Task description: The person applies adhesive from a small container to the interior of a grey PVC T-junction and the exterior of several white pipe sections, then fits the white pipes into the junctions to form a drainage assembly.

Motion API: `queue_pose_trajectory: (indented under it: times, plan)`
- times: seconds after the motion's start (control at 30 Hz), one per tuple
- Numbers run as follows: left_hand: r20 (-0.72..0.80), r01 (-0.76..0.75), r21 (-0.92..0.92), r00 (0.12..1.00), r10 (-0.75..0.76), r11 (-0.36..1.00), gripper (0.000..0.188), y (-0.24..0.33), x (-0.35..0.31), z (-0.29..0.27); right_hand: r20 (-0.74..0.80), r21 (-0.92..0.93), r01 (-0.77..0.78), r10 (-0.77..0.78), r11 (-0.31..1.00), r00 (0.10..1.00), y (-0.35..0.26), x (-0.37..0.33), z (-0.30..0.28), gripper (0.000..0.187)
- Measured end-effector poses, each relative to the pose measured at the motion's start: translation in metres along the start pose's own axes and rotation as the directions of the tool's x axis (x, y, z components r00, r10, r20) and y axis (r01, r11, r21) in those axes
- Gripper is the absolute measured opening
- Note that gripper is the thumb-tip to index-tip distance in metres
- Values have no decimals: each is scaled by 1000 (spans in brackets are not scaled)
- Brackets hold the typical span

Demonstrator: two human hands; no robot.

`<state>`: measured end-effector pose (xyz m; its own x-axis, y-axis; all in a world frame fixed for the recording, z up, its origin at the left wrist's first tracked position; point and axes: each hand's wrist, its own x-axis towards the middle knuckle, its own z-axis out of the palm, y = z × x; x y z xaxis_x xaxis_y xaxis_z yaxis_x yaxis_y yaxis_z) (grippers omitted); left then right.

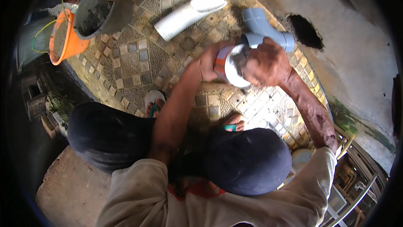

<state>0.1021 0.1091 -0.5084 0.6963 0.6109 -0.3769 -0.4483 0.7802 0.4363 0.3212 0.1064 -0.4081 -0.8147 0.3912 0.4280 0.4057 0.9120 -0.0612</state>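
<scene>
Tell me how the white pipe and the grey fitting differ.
The white pipe is one length with a long opening at one end; the grey fitting branches. The pipe shows whole, while the right hand partly hides the fitting. Both lie on the tiles.

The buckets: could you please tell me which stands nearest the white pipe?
The grey bucket; the orange bucket sits farther left of the white pipe.

Attire comprises a beige shirt [201, 210] with loose, short sleeves [136, 183], red fabric [206, 189] showing in front, dark legwear [249, 164] and pale sandals [150, 95] with green straps [229, 127].
</scene>
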Motion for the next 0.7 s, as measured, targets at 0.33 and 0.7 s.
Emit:
queue_pose_trajectory:
  times: [0.33, 0.7]
  plan:
    - [-128, -649, 692, 320, 939, 315, 57, -32, -6, 30, -151, 470, -860, 978, 201, 146, -26, 43, 54, 39]
    - [-220, 225, 138, 956, -192, 964, 41, 13, -20, -29, 95, -46, 361, -356, 931, 930, -15, 22, 24, 28]
